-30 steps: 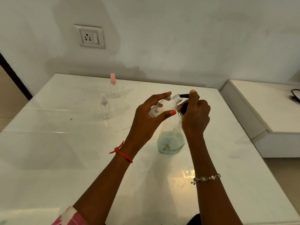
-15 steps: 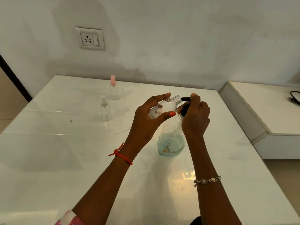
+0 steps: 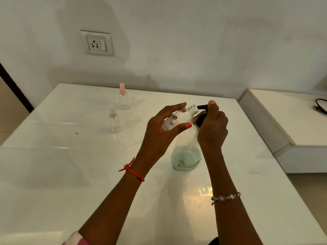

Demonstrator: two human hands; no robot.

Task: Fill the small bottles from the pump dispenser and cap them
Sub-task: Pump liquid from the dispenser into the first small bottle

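Two hands work above the white tabletop [image 3: 70, 174]. The left hand [image 3: 159, 131] holds a small clear bottle [image 3: 178, 117] up in the air. The bottle is tipped on its side and has no cap. The left grip is clamped on it, with the thumb under it and the fingers over it. The bottle's open mouth points to the right and sits right at the tip of the black spout [image 3: 201, 107].

The spout is part of the pump dispenser [image 3: 185, 156], which stands on the tabletop under both hands. It is see-through, with a little pale blue liquid at the bottom. The right hand [image 3: 212, 128] has its grip clamped round the black pump top, and one finger lies on top of the spout.

Far back on the left stand two more little bottles, well apart from the hands. The bottle with a pink top [image 3: 123, 99] is nearer the wall. The bottle with a clear top [image 3: 114, 121] is closer to the person.

A red string [image 3: 132, 171] is tied on the left wrist. A bead bracelet [image 3: 225, 198] is on the right wrist. A wall plug [image 3: 97, 43] is on the wall.
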